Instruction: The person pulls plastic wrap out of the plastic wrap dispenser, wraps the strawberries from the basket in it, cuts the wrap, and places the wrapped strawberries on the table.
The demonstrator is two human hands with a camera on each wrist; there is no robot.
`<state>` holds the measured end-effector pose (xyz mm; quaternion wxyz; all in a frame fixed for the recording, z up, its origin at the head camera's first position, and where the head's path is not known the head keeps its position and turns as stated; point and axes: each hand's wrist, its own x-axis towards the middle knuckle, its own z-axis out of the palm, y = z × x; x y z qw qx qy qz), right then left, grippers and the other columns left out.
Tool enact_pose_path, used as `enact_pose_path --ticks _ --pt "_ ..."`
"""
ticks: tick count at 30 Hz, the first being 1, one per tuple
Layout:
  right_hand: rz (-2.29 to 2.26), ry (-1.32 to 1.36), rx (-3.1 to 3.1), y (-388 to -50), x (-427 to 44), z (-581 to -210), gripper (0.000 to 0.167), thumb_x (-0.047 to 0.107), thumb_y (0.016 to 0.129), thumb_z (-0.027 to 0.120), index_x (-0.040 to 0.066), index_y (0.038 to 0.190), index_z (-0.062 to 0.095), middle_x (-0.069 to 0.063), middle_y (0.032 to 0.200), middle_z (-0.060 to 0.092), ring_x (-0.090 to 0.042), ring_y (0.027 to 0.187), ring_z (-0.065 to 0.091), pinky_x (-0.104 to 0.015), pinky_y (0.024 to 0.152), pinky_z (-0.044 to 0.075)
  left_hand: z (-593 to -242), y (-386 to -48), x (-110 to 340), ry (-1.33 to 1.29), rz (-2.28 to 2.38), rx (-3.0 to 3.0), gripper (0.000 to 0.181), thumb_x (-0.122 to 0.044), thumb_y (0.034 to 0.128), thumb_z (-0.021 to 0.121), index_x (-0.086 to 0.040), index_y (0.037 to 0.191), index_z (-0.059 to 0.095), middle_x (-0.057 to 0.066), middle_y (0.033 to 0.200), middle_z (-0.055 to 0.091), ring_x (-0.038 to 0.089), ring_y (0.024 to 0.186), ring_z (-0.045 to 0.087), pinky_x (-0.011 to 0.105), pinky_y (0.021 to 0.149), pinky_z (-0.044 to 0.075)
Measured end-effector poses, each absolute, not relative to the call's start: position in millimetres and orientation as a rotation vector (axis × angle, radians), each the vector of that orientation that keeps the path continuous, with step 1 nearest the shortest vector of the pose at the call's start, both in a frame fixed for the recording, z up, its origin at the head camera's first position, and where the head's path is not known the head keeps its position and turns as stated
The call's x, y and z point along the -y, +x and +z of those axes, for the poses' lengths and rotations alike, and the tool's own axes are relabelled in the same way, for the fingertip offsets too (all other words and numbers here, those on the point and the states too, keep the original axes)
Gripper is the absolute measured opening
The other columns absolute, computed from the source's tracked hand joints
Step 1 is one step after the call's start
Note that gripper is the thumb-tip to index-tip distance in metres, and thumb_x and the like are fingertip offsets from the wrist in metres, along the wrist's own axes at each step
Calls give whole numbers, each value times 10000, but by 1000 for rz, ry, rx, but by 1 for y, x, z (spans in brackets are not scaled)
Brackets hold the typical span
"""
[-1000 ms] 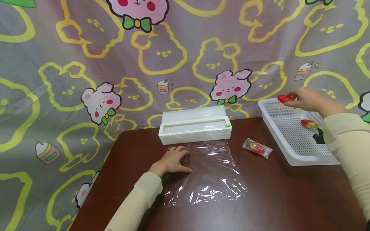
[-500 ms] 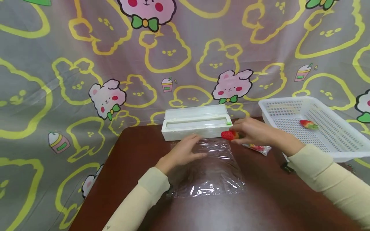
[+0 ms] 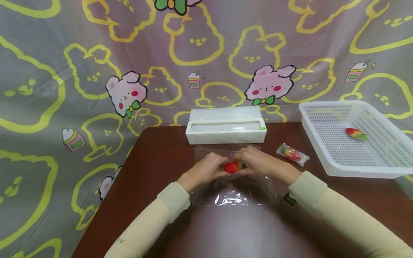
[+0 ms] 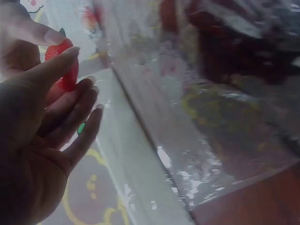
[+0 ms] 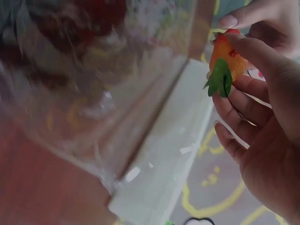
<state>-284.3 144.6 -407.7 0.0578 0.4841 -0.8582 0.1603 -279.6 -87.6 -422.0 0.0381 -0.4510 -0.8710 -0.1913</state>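
Observation:
A red strawberry with a green leafy cap is held between both hands above a sheet of clear cling film. My left hand pinches its red tip; in the left wrist view the thumb lies across the strawberry with fingers beneath. On the leafy end, my right hand grips it between thumb and fingers; the green cap shows in the right wrist view. The film lies on the table, running from a white cling film dispenser with its lid raised.
Right of the film lies a strawberry wrapped in film. A white plastic basket stands at the right, with one strawberry inside. Behind the brown table hangs a patterned cloth.
My right hand has carried the strawberry from above the basket leftward to over the film. My left hand has moved from the film's left side to the strawberry and now holds it too.

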Motion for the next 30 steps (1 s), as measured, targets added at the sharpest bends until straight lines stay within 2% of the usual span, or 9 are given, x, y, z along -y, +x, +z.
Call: enact_pose_path --ticks 5,12,20,23,25,27,30 --pt "454 1441 2656 -288 -135 -426 323 275 823 863 80 1047 735 39 879 703 -100 784 630 -338 745 534 -432 -283 91 -1301 -497 2820 207 -248 879 834 -128 1004 720 -64 833 691 74 739 615 204 676 507" --pt "531 1440 2760 -286 -129 -443 325 245 832 851 75 1080 729 34 912 712 -127 814 642 -354 767 548 -448 -282 89 -1235 -370 2945 311 -314 870 838 -155 1105 711 -61 906 677 94 812 581 275 702 503" --pt "554 1398 2825 -285 -129 -447 312 240 843 843 86 1084 721 40 893 687 -143 788 624 -328 718 523 -456 -284 86 -1195 -320 2954 305 -359 863 838 -163 1060 712 -57 912 682 105 843 571 299 705 488" --pt "552 1382 2845 -285 -129 -449 350 251 848 839 85 1133 721 27 946 700 -146 834 636 -351 750 542 -458 -284 87 -1189 -355 2968 305 -367 865 835 -168 1066 722 -57 913 688 114 842 584 305 698 499" --pt "531 1371 2856 -284 -130 -448 408 275 857 830 77 1192 709 1 1000 700 -163 870 644 -377 772 555 -457 -284 89 -1191 -370 2971 348 -380 869 829 -165 1122 729 -48 976 708 123 890 607 315 739 524" --pt "480 1345 2860 -282 -133 -443 497 308 873 816 64 1282 676 -56 1117 704 -216 969 668 -430 845 566 -451 -283 93 -1184 -378 2968 430 -403 868 824 -147 1196 718 -22 1064 715 145 957 628 342 800 544" --pt "374 1288 2840 -271 -146 -432 559 368 888 796 36 1313 647 -126 1212 667 -295 1068 661 -498 917 546 -439 -275 106 -1178 -339 2937 562 -446 867 814 -108 1294 677 27 1203 686 197 1067 625 384 897 540"
